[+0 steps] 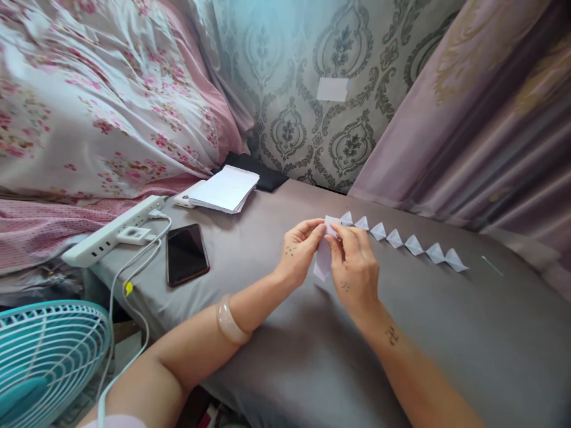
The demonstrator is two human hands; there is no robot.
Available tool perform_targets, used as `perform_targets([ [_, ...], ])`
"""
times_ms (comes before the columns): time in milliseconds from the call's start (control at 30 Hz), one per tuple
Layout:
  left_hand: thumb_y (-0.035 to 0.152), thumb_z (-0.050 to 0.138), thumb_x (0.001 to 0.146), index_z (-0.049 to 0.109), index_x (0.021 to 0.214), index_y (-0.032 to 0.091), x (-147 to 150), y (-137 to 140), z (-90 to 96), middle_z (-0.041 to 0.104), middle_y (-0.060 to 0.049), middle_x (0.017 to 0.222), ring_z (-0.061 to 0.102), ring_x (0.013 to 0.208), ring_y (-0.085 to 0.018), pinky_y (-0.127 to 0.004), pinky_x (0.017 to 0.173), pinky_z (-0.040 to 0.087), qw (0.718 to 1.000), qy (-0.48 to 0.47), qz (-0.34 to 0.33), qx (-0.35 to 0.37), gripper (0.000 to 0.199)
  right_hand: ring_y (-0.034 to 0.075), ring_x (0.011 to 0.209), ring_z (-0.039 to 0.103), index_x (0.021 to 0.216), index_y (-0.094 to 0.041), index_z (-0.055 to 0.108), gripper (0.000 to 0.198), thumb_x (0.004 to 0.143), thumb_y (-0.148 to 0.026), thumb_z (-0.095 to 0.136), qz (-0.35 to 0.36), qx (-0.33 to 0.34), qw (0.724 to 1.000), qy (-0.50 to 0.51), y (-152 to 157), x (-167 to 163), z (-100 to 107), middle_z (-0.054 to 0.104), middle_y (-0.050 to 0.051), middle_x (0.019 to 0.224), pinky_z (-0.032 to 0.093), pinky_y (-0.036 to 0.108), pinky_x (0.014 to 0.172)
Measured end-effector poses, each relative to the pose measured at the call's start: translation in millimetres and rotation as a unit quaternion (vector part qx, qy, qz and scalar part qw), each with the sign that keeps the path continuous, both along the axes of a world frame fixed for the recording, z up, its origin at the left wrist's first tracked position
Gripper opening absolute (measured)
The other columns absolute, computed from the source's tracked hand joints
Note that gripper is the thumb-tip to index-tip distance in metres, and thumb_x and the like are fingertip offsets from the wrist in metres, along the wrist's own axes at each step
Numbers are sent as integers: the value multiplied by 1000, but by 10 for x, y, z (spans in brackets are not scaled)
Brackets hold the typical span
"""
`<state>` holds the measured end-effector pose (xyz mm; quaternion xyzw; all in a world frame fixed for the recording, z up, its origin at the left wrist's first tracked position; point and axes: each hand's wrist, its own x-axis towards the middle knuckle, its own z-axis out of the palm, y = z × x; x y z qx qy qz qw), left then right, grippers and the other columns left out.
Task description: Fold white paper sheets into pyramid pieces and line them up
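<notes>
Between my two hands is a strip of white paper (322, 266), held just above the grey cloth. My left hand (298, 249) pinches its upper end from the left, thumb and fingers together. From the other side my right hand (355, 261) grips the same end, its thumb and forefinger pressed on the paper. The lower end hangs free below the fingers. Just beyond my right hand, a row of folded white paper pieces (395, 239) with pointed tops runs off to the right. My fingers hide part of the strip's top.
A stack of white paper (225, 189) lies at the back, by a black flat item (273, 178). On the left are a phone (187, 255), a power strip (113, 230) with cables, and a fan (49, 356). A thin stick (492, 266) lies far right.
</notes>
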<state>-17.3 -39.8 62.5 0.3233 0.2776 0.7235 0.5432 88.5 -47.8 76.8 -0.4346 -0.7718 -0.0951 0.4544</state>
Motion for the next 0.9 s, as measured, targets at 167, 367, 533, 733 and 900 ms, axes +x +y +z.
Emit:
perform_targets([
  [167,32,76,72,72,93,17,7,8,-12,73,-5,95,64,82,-13,-27,80,47,1000,4,1,1,26,19,100,62,122,-20,61,33,98,-29,40,-7,-9,1000,-9,-8,8,-36,65,10,107,50,29,84],
  [367,32,77,71,74,92,18,3,-1,-16,74,-4,90,64,82,-14,-28,82,47,1000,8,8,-1,26,18,90,62,116,-21,64,29,96,-30,45,28,0,998,51,36,-2,-59,64,7,99,52,31,77],
  [533,32,78,70,74,92,17,5,-5,-18,74,-5,89,65,83,-15,-29,83,48,1000,20,15,-1,26,17,84,61,108,-18,68,25,94,-28,50,50,-15,993,108,52,-10,-38,60,8,97,53,30,71],
  [733,31,77,72,75,91,18,17,-9,-30,75,-5,92,66,83,-15,-29,83,49,999,43,25,10,23,17,86,62,103,-18,68,21,93,-26,52,36,-21,993,109,28,-23,-14,64,8,99,52,30,71],
  [900,31,75,74,75,93,18,13,-27,-26,74,-6,94,67,86,-17,-30,85,49,997,72,21,12,23,17,82,62,100,-18,68,20,93,-24,51,5,-19,996,90,12,-8,7,68,6,93,49,30,69],
])
